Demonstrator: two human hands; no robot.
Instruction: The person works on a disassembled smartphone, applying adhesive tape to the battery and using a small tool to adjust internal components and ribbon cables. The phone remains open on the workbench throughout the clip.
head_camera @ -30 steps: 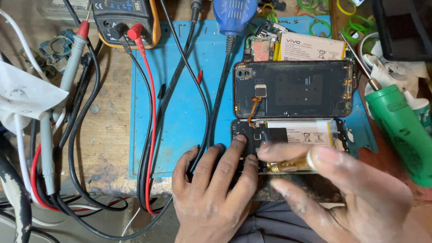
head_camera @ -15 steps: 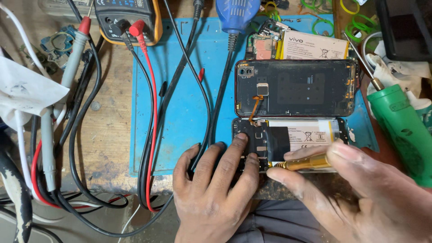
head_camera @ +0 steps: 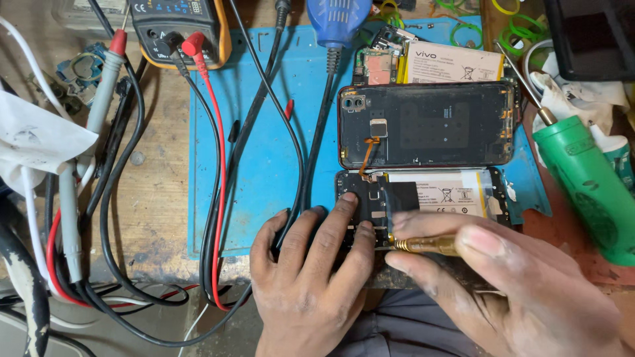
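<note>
An opened phone lies on a blue work mat (head_camera: 264, 152). Its black back cover (head_camera: 426, 124) is folded upward, joined by an orange flex cable (head_camera: 368, 153) to the phone body (head_camera: 423, 195), which shows a white battery. My left hand (head_camera: 307, 264) rests flat on the body's left end, fingertips pressing the board. My right hand (head_camera: 503, 284) grips a brass-handled screwdriver (head_camera: 423, 244), its tip at the body's lower edge beside my left fingers.
A multimeter (head_camera: 175, 26) with red and black probe leads sits at the far left of the mat. A green tool (head_camera: 585, 188) lies at the right. A second phone board and battery (head_camera: 436, 63) lie behind. Cables loop over the wooden bench's left side.
My right hand and the screwdriver have edged slightly left along the phone's lower edge. My left hand stays pressed on the phone.
</note>
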